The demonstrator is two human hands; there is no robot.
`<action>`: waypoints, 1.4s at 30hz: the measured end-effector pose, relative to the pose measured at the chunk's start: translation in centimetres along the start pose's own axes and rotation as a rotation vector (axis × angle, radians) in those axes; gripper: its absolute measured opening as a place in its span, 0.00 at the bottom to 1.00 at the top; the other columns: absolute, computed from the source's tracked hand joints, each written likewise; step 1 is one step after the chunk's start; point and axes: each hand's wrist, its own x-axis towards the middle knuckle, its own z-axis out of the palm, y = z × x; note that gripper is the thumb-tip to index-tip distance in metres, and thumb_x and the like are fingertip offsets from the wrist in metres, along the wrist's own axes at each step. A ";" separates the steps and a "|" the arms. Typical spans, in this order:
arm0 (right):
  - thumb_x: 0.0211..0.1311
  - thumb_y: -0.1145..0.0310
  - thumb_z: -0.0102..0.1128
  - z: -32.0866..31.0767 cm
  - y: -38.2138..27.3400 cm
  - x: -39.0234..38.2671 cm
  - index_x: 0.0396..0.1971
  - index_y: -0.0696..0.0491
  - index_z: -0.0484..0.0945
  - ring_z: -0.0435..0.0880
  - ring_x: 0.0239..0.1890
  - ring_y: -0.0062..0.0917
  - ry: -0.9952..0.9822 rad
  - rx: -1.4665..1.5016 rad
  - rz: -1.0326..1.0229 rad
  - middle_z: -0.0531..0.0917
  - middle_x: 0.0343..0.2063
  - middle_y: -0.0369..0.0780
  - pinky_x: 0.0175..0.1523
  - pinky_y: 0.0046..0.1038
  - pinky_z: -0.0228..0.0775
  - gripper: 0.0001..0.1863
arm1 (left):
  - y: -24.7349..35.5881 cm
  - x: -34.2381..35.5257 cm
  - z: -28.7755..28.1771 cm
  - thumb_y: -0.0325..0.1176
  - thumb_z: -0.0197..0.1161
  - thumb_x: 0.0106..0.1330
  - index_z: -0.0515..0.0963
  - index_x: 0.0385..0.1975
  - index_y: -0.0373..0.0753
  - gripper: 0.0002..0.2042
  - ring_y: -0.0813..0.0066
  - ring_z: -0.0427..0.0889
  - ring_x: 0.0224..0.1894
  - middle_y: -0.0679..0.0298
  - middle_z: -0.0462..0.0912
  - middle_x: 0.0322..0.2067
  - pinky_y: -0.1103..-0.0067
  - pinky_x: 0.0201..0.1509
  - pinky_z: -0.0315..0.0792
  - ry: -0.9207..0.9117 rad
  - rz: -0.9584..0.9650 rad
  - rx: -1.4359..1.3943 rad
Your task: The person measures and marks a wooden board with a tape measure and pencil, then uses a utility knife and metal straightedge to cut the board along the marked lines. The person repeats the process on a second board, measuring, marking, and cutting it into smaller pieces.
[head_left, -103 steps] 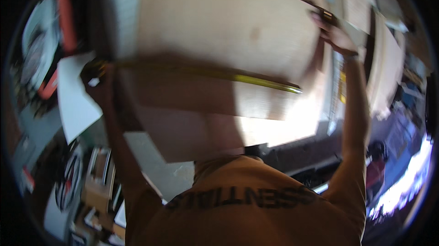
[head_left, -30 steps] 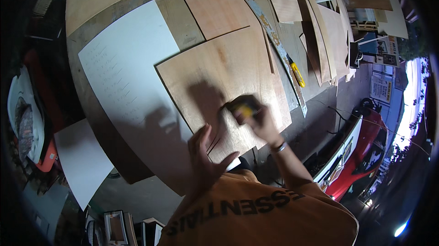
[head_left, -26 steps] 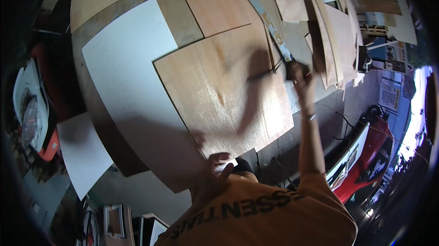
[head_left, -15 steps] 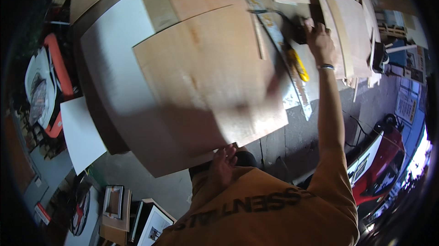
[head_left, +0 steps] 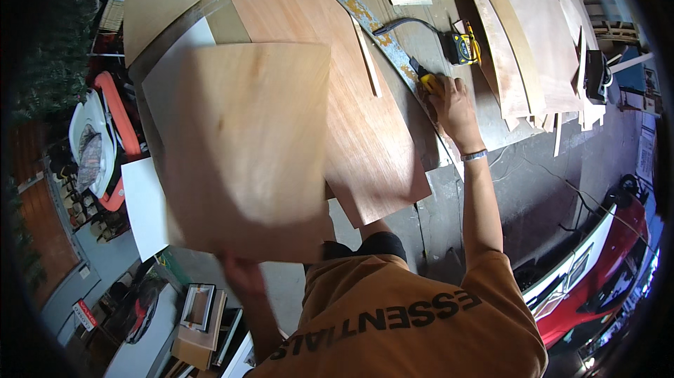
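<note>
My left hand, slightly blurred, grips the lower edge of a square plywood sheet, which is shifted left over a white sheet and partly hides it. My right hand is closed on a yellow utility knife lying along a long, paint-stained metal straightedge. A yellow and black tape measure rests just above that hand, with a dark strap or cord beside it. Under and right of the plywood sheet lies a longer pinkish plywood panel, with a thin wood strip on it.
More panels and strips are piled at the table's right. A red and white plastic object is at the left. Frames stand at lower left. A red vehicle and loose cables are at lower right.
The square sheet has moved left, uncovering the pinkish panel. My right hand has left the tape measure and now holds the knife. My left hand has moved left onto the sheet's edge.
</note>
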 end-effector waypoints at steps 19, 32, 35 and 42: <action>0.60 0.59 0.70 -1.0 -3.0 -2.6 0.44 0.50 0.76 0.85 0.35 0.48 0.065 -0.032 0.210 0.84 0.38 0.45 0.36 0.46 0.77 0.18 | 13.5 27.2 24.0 0.38 0.66 0.69 0.79 0.47 0.31 0.16 0.76 0.78 0.45 0.65 0.82 0.40 0.77 0.53 0.71 -0.647 0.688 1.362; 0.46 0.64 0.76 -4.8 1.4 -7.2 0.49 0.53 0.77 0.83 0.41 0.44 -0.090 0.010 0.138 0.83 0.35 0.47 0.46 0.41 0.78 0.28 | -2.4 35.7 27.2 0.43 0.75 0.63 0.77 0.30 0.36 0.17 0.89 0.70 0.28 0.72 0.78 0.23 0.84 0.30 0.66 -0.873 0.491 1.309; 0.45 0.65 0.76 -4.6 -0.6 -9.5 0.49 0.50 0.78 0.82 0.37 0.41 -0.045 -0.036 0.112 0.82 0.32 0.45 0.42 0.40 0.76 0.27 | -3.2 35.8 26.4 0.44 0.75 0.63 0.80 0.35 0.35 0.18 0.82 0.79 0.31 0.63 0.85 0.28 0.80 0.35 0.73 -0.806 0.587 1.241; 0.32 0.62 0.76 2.0 -8.4 -19.0 0.60 0.60 0.77 0.79 0.39 0.44 -0.049 0.327 0.165 0.84 0.39 0.48 0.51 0.43 0.73 0.46 | -2.8 35.1 27.9 0.48 0.72 0.64 0.81 0.47 0.36 0.22 0.60 0.81 0.50 0.54 0.85 0.45 0.67 0.55 0.73 -0.573 0.989 1.376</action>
